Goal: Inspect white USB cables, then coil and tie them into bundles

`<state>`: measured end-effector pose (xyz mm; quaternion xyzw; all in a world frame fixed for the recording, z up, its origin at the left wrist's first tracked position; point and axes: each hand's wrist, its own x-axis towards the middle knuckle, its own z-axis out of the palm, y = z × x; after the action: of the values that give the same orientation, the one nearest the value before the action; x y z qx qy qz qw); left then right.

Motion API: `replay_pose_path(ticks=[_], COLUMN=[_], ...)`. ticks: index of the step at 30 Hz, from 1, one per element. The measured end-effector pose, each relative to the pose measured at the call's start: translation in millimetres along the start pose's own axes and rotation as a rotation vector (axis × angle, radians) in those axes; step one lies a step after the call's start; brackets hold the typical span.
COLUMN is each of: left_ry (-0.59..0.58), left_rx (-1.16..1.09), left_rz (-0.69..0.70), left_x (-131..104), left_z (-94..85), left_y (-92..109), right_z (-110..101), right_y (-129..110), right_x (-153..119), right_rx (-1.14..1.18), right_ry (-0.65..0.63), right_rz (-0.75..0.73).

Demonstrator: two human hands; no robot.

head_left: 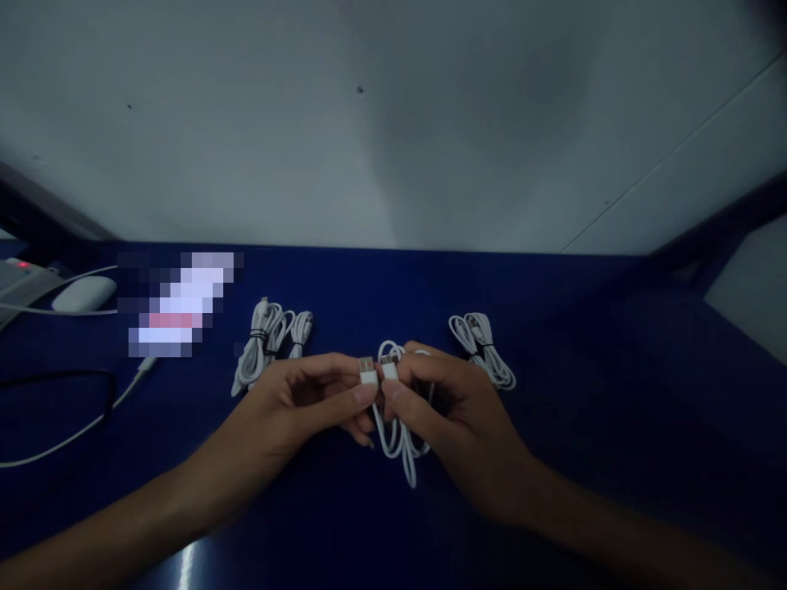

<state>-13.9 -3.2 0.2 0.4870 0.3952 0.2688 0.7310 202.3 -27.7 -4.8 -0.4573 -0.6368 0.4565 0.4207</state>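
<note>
My left hand pinches a white USB plug between thumb and forefinger, its metal end pointing up. Close beside it, my right hand grips a second white plug the same way. Loops of white cable hang below and between both hands, partly hidden by the right fingers. Behind the left hand lie tied bundles of white cable, and another tied white bundle rests just behind the right hand.
The blue table meets a grey wall at the back. At the left are a blurred-out bright phone-like object with a white cord, a white rounded case, a black cord and a power strip with a red light.
</note>
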Motion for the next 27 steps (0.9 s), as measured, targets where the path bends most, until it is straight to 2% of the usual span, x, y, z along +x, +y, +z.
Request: replay_pose_path(ticks=[27], left_ry=[0.011], left_rx=[-0.007], left_rz=[-0.002], left_x=[-1.1], left_z=[1.7], left_y=[2.6], right_z=[-0.2], right_y=[0.0], right_x=[0.2], right_rx=[0.005], right_ry=[-0.002], right_rz=[-0.001])
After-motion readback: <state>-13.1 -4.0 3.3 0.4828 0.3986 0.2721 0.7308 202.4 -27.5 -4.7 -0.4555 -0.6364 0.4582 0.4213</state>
